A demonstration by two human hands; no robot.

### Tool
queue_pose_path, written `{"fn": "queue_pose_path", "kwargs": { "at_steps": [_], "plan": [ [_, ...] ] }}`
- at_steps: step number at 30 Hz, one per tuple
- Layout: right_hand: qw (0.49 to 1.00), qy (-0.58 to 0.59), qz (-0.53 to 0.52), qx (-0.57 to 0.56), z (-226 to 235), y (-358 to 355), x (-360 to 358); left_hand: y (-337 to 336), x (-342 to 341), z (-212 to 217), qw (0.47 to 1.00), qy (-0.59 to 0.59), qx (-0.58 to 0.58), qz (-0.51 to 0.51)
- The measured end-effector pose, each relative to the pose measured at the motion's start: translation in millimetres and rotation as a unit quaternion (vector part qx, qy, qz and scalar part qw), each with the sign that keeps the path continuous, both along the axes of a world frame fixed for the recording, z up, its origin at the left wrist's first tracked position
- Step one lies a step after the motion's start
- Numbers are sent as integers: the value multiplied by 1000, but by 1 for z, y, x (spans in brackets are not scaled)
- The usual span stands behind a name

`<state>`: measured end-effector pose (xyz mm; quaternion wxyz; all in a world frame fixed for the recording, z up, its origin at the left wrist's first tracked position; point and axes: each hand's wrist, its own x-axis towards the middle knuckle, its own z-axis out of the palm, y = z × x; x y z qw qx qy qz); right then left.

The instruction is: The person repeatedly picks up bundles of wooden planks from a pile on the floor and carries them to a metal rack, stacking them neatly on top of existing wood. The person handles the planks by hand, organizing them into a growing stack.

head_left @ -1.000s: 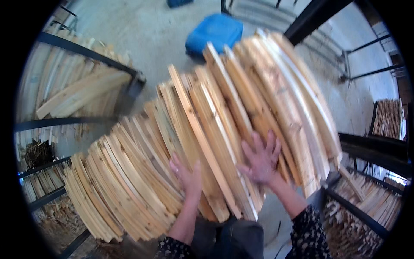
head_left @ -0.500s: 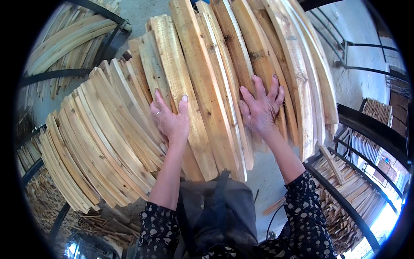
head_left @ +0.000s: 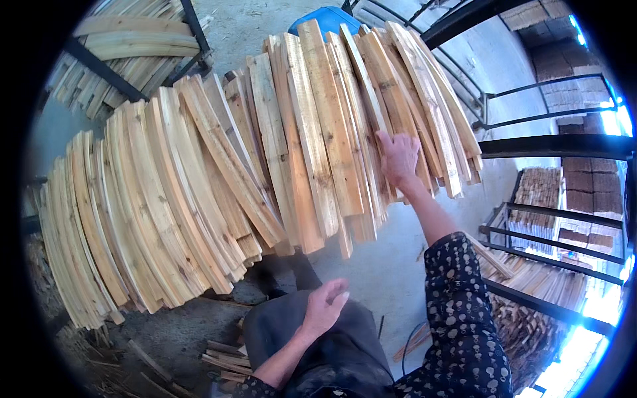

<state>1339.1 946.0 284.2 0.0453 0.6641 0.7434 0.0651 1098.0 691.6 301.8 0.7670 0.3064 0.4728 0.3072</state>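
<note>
Dozens of slats fanning across rack. Right hand pressing flat on them, fingers spread, steadying. Left hand hanging free, fingers loosely curled, holding nothing.

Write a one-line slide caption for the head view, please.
Right hand presses on a fanned stack of pale, rough-sawn wooden slats; left hand hangs free below it.

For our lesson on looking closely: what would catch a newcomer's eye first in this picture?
A broad fan of pale wooden slats fills the middle, leaning side by side from the left edge to right of centre. The right hand lies flat on slats near the fan's right end, while the left hand hangs free below, over a dark apron. Behind the slats' tops a blue container shows on the concrete floor.
</note>
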Motion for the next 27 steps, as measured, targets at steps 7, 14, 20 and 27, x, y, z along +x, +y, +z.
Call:
{"fn": "queue_pose_path", "kwargs": {
  "at_steps": [7, 14, 20, 27],
  "plan": [
    [992, 22, 25, -122, 2, -61, 29, -23, -11, -33, 922, -123, -363, 43],
    [985, 146, 89, -30, 36, 61, 19, 0, 30, -88, 772, -345, -459, 272],
    [884, 368, 286, 31, 22, 267, -44, 34, 79, -88, 736, -419, -375, 377],
    [856, 348, 146, -353, -24, 386, -114, 65, 102, -64, 605, -407, -406, 551]
  ]
}}
